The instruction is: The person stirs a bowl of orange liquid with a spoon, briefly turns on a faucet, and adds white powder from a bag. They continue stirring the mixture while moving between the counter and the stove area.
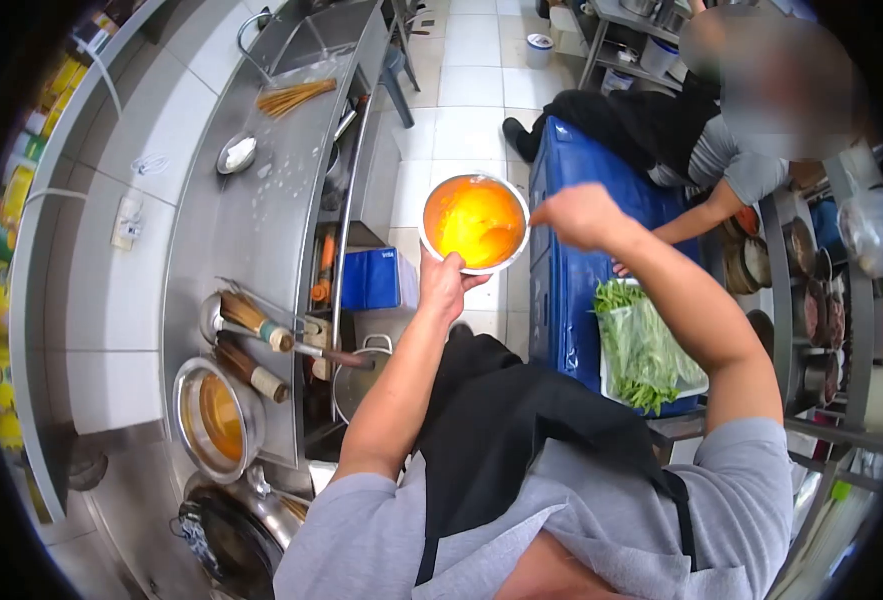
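A steel bowl [427, 224] of yellow-orange liquid [469, 222] is held out in front of me over the floor. My left hand [445, 285] grips it from below at the near-left side, thumb up at the rim. My right hand [579, 216] is curled closed, with its fingertips right at the bowl's right edge. I cannot tell what, if anything, is between those fingers. A darker orange patch shows in the liquid toward the right side of the bowl.
On the left, a steel counter [251, 215] carries brushes [251, 318], sticks [296, 97] and a bowl of brown liquid [209, 415]. On the right, wrapped leafy greens [646, 345] lie on a blue chest [566, 190]. A co-worker [711, 150] leans over it.
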The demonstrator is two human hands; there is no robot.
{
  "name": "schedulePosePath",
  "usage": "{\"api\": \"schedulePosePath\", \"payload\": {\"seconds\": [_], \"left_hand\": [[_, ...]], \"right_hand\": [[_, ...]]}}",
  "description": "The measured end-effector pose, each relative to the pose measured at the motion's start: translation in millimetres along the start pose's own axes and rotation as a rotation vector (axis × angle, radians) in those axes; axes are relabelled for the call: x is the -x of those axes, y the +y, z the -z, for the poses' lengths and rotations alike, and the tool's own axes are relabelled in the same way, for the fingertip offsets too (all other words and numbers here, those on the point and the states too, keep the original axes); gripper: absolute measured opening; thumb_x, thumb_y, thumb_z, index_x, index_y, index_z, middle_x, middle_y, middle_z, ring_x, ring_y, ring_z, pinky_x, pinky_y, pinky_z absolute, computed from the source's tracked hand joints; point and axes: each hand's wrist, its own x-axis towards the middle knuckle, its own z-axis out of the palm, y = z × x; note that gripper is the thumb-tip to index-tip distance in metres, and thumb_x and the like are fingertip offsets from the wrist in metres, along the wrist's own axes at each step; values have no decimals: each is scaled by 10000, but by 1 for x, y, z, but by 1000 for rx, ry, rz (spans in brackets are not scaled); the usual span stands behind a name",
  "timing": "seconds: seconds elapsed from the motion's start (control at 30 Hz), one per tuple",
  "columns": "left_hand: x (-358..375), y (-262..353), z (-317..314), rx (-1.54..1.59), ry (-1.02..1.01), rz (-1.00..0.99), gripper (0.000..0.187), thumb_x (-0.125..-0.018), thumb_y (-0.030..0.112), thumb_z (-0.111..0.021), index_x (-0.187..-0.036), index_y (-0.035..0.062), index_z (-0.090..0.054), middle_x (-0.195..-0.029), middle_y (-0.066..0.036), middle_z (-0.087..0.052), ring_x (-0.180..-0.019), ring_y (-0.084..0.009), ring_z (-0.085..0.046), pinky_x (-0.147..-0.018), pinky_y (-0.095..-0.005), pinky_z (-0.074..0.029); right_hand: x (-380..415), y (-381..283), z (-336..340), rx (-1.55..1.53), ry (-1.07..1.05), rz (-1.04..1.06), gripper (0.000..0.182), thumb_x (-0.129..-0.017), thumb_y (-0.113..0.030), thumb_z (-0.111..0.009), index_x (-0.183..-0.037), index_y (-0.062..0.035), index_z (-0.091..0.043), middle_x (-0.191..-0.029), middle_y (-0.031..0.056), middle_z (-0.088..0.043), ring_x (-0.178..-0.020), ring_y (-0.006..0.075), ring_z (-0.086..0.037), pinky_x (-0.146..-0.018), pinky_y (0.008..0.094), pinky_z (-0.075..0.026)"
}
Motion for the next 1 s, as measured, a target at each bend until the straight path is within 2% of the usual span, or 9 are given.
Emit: {"api": "schedulePosePath", "payload": {"seconds": [0.07, 0.27, 0.33, 0.47, 0.57, 0.77, 0.87, 0.93, 1.0], "left_hand": [[-42, 17, -7, -22, -36, 4, 686, -839, -65, -401, -1470, 159, -248, -1324, -171, -524, -992, -312, -692, -644, -393, -647], [-147, 92, 22, -210, -140, 121, 745, -828, -93, -408, -1507, 145, -215, -1344, -198, -496, -1007, -351, -684, -562, -376, -648], [-180, 116, 30, -306, -91, 21, 792, -798, -89, -405, -1522, 165, -210, -1289, -196, -551, -865, -322, -716, -567, -345, -645], [-247, 159, 45, -295, -46, -17, 773, -804, -101, -389, -1516, 148, -217, -1306, -199, -535, -857, -325, -717, -553, -340, -643], [-288, 179, 44, -276, -50, 30, 757, -806, -103, -389, -1507, 129, -224, -1294, -200, -540, -868, -316, -717, -538, -323, -640], [-363, 226, 34, -267, -74, 79, 740, -835, -102, -401, -1509, 137, -207, -1367, -217, -472, -1023, -364, -675, -568, -376, -655], [-405, 230, 29, -261, -34, 34, 724, -841, -99, -400, -1500, 138, -220, -1349, -209, -493, -1028, -360, -676, -567, -372, -653], [-428, 234, 19, -252, -8, 89, 709, -854, -93, -400, -1499, 138, -217, -1354, -203, -493, -1039, -358, -675, -582, -370, -656], [-447, 250, 4, -265, -2, 96, 697, -859, -88, -399, -1495, 135, -220, -1359, -201, -491, -1044, -353, -674, -595, -370, -656]], "right_hand": [[-54, 14, 12, 92, -11, -87, 391, -796, -96, -593, -1121, -244, -755, -875, 101, -734, -830, 298, -723, -678, 414, -570], [-168, 59, 58, 238, 194, 120, 291, -885, -177, -591, -1121, -248, -746, -880, 68, -700, -871, 279, -719, -677, 413, -575], [-204, 83, 55, 214, 220, 119, 264, -914, -191, -575, -1110, -238, -745, -863, 79, -691, -850, 283, -723, -663, 414, -572], [-236, 84, 52, 132, -45, -108, 307, -922, -189, -571, -1180, -257, -721, -836, 110, -722, -754, 290, -731, -655, 425, -587], [-276, 89, 73, 99, -94, -68, 301, -874, -170, -600, -1142, -224, -727, -813, 116, -713, -745, 292, -728, -654, 416, -590], [-355, 152, 105, 162, 315, -98, 236, -857, -149, -586, -1030, -172, -745, -918, 134, -706, -772, 293, -725, -642, 403, -586], [-375, 171, 100, 159, -114, -121, 265, -899, -167, -563, -1096, -204, -736, -891, 115, -698, -806, 285, -724, -673, 412, -583], [-392, 194, 98, 168, 37, -4, 358, -887, -167, -559, -1199, -257, -708, -878, 88, -692, -745, 271, -720, -612, 403, -573], [-417, 222, 107, 114, 195, -49, 288, -881, -158, -563, -1111, -210, -728, -869, 103, -706, -785, 277, -726, -646, 411, -578]]}}
